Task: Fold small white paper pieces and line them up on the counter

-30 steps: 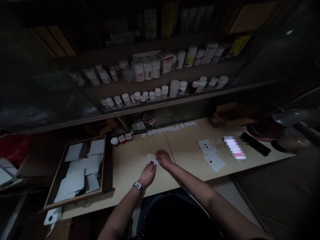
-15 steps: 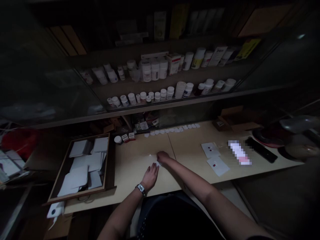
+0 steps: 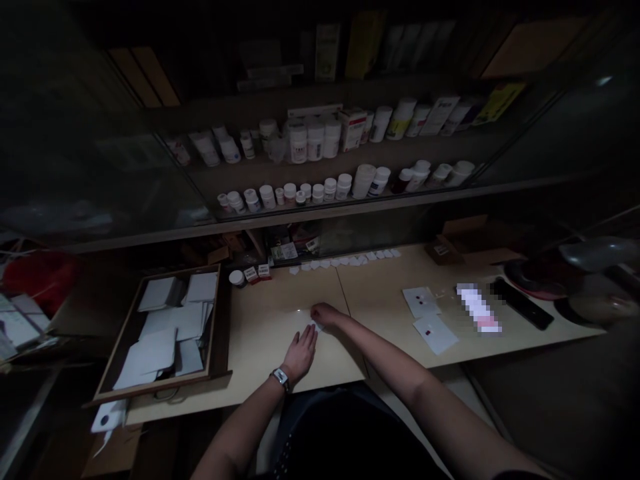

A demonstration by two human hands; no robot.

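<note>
My left hand (image 3: 301,353), with a watch on its wrist, lies with its fingers stretched out at the near edge of a small piece of white paper (image 3: 319,327). Just beyond its fingertips, my right hand (image 3: 325,314) is closed, its curled fingers at the far side of that paper. Both hands cover most of the paper, so its folds do not show. To the right, two flat white paper sheets (image 3: 443,335) carry small dark red pieces (image 3: 429,332). A row of small folded white paper packets (image 3: 357,260) runs along the back of the desk.
An open drawer (image 3: 219,320) at left holds stacks of white paper. A jar (image 3: 237,279) and small red-and-white boxes (image 3: 263,271) stand near its far corner. Bottles (image 3: 315,141) fill the shelves above. A black phone (image 3: 523,303) and a cardboard box (image 3: 465,240) lie at right.
My right hand has shifted slightly left along the paper. The left hand stays nearly in place, its fingers still flat. The view has tilted a little.
</note>
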